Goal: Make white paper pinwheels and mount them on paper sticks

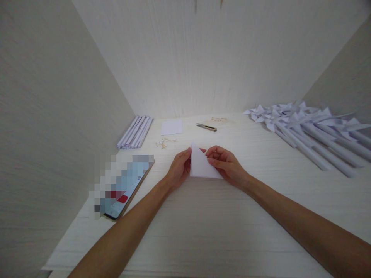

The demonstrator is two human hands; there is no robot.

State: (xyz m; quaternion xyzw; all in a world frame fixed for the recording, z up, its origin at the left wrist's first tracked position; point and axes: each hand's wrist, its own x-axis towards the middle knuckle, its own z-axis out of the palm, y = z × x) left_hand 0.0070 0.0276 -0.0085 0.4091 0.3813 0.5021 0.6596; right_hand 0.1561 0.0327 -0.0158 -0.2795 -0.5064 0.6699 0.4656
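Note:
A white sheet of paper [201, 164], folded into a triangle, is held up between my two hands over the middle of the table. My left hand [180, 166] grips its upright left edge, thumb near the top corner. On the sloping side, my right hand [224, 164] pinches the paper between thumb and fingers. Some fingertips of both hands are hidden behind the sheet.
Thread snips [206, 127] lie beyond my hands, near a white paper square [172, 126] and small scraps [165, 143]. Rolled paper sticks [135, 132] are stacked back left. A phone [127, 189] lies left; paper pinwheels [301, 123] on tubes are piled right.

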